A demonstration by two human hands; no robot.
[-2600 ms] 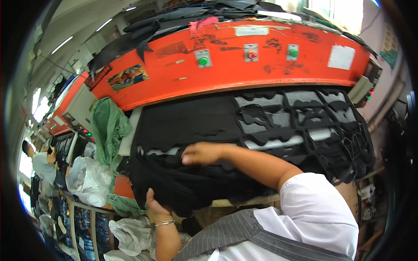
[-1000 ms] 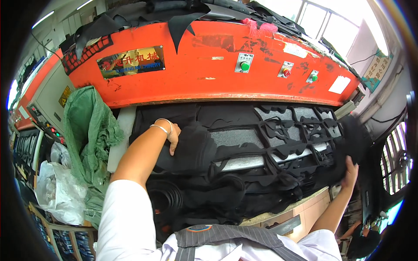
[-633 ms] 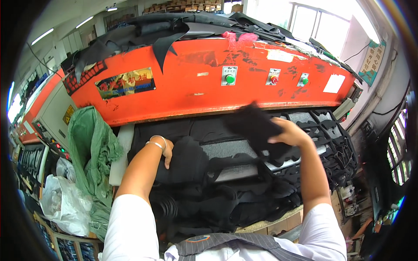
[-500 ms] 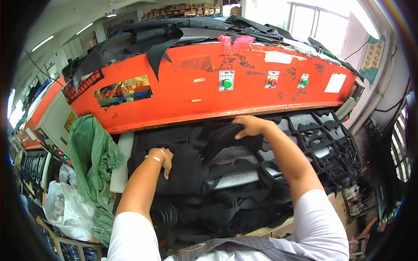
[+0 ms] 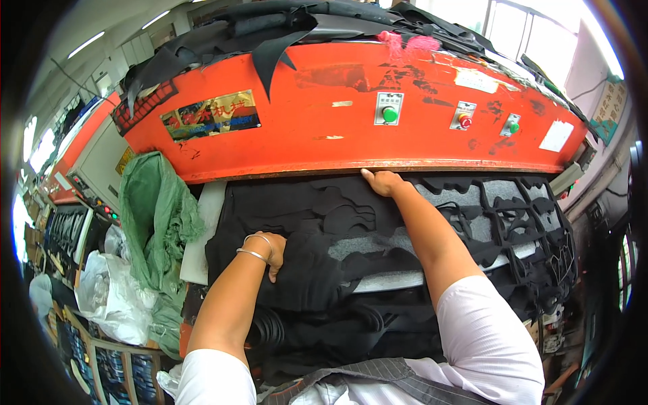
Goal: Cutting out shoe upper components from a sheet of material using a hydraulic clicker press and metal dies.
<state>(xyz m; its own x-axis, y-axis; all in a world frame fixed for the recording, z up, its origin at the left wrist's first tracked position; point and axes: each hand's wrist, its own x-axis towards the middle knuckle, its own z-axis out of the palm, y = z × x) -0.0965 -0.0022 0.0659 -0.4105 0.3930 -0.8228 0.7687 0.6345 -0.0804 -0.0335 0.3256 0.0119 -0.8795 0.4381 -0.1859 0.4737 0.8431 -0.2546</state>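
head view: both hands on the black material under the press

head view, findings as follows.

left hand (image 5: 273, 251): lies palm down on a folded heap of black cut pieces (image 5: 304, 283) at the near left of the press bed (image 5: 202, 233). fingers curled over the heap, pressing it, not pinching; two thin bangles sit on the wrist.

right hand (image 5: 381, 182): reached to the far edge of the bed, just under the lower lip of the orange press head (image 5: 324, 128). fingers lie flat and close together on the black sheet (image 5: 283, 202); whether they grip anything underneath cannot be told.

change noted: half a second ago the right hand was lifted over the middle of the bed with a black piece in its fingers. it is now further from the body, down on the sheet, and no lifted piece shows. the left hand has kept its place on the heap. judgement: the piece has been laid down and is being smoothed or pushed against the back of the bed.

surroundings: right of the right-hand fingers, a black web of cut-out waste (image 5: 520, 229) covers grey foam. left of the left-hand fingers, a green cloth (image 5: 158, 209) hangs beside the bed, with white plastic bags (image 5: 108, 297) below it. green and red buttons (image 5: 389, 113) sit on the press face above the right hand.
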